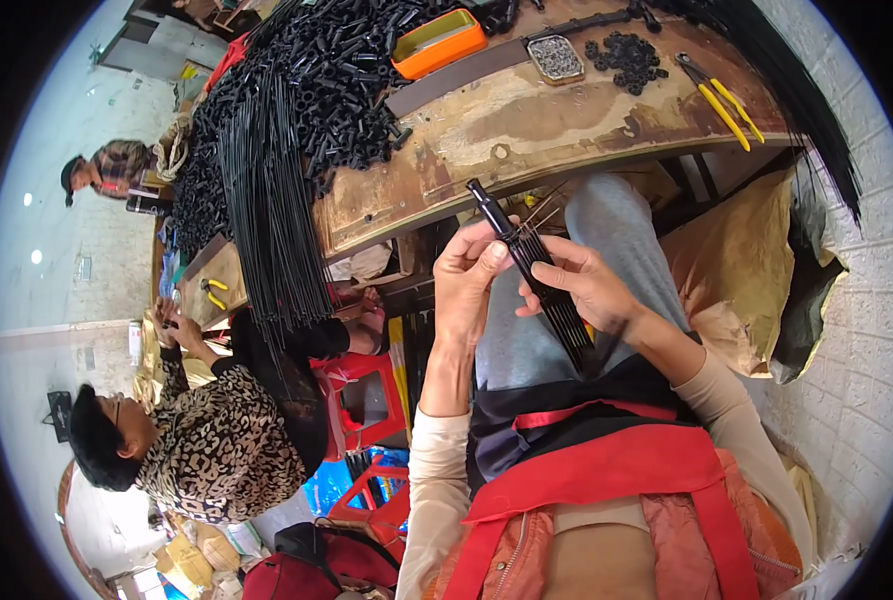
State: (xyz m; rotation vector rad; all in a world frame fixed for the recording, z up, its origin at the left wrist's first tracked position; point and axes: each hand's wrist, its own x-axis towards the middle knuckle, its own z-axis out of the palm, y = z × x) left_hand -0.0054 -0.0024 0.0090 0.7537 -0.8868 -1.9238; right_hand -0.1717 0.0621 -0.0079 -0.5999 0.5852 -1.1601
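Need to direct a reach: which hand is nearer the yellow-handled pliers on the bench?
Right. The right hand sits below the yellow-handled pliers; the left hand is farther left.

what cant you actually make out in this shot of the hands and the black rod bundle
Head view, the only one:
- Lower end of the black rod bundle: hidden behind the right hand and dark apron.
- Left hand grip: only its back shows, so the finger contact on the black tube is hidden.
- Contents of the small mesh tray: too small.
- Pile of black tubes: cut off by the top edge, bent by the fisheye.
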